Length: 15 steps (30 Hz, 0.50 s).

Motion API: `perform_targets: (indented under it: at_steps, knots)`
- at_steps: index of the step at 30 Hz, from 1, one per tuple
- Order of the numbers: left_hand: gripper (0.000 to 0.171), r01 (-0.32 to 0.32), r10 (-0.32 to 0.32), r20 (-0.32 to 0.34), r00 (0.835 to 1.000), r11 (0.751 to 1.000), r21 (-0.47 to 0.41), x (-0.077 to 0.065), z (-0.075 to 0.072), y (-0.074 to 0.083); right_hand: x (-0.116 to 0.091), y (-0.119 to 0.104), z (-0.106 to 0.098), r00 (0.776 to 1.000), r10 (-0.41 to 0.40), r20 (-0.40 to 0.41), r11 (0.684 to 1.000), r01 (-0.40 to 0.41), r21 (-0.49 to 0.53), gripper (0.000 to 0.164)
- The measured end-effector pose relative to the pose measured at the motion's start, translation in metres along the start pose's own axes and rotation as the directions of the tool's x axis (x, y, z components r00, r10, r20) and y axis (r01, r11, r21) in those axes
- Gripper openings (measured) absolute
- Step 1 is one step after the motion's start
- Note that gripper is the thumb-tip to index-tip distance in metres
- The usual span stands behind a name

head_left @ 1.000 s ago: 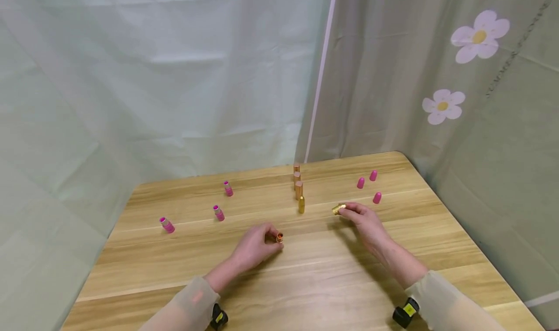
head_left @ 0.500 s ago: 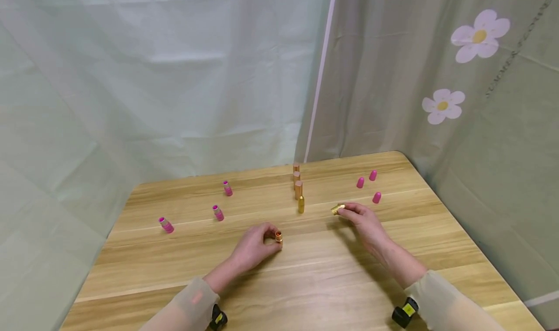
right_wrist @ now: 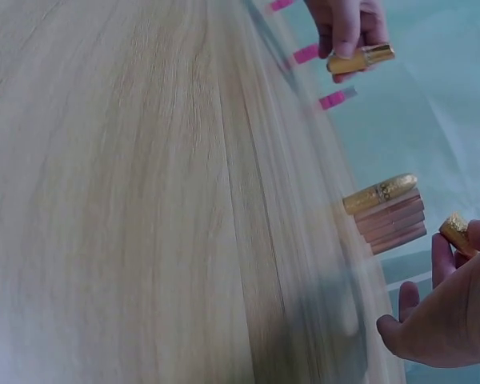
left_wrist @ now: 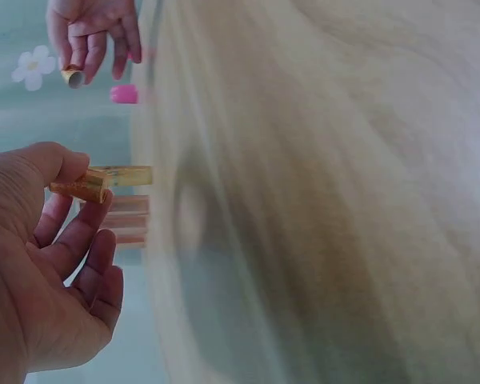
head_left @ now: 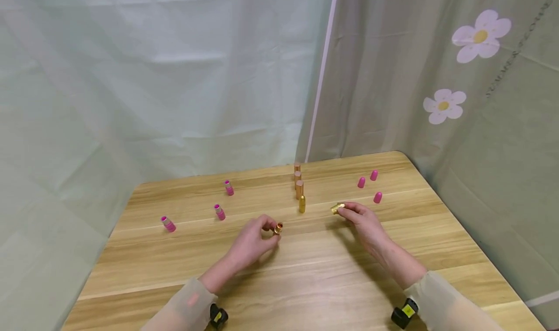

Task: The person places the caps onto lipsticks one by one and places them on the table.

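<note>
Between our left hand (head_left: 251,241) and right hand (head_left: 363,223), slightly beyond, stood a round-tipped gold tube (head_left: 302,204);
left thumb and fingers pinched an open-topped gold piece (head_left: 278,229), right ones a gold cap (head_left: 336,208); pink caps (head_left: 377,197) stood past the right hand, pink tubes (head_left: 220,212) past the left.

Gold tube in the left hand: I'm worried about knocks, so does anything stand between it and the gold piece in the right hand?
Nothing visible stands between the gold tube and the gold piece; the bullet-shaped tube stands just beyond that gap.
</note>
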<state>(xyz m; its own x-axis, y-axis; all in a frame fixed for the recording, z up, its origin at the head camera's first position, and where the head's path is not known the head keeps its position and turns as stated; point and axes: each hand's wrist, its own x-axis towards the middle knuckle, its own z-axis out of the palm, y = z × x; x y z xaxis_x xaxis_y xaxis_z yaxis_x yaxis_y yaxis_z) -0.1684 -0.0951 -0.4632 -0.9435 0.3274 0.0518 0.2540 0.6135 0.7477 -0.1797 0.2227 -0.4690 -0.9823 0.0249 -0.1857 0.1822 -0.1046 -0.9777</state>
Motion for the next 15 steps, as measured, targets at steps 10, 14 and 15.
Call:
perform_targets:
  at_steps: [10, 14, 15]
  knots:
    - [0.019, -0.034, 0.040, -0.068, 0.997, 0.996, 0.081, -0.003, -0.008, 0.011, -0.005, 0.001, 0.007, 1.000, -0.021, -0.009, 0.995, 0.021, 0.095, 0.028]
    - [0.018, -0.078, 0.088, -0.086, 0.992, 0.991, 0.109, -0.003, -0.009, 0.012, -0.007, 0.003, 0.011, 1.000, -0.030, 0.001, 0.990, 0.030, 0.137, 0.041]
    - [0.018, -0.090, 0.101, -0.091, 0.991, 0.989, 0.118, -0.003, -0.009, 0.013, -0.007, 0.003, 0.012, 1.000, -0.029, 0.001, 0.989, 0.029, 0.144, 0.044]
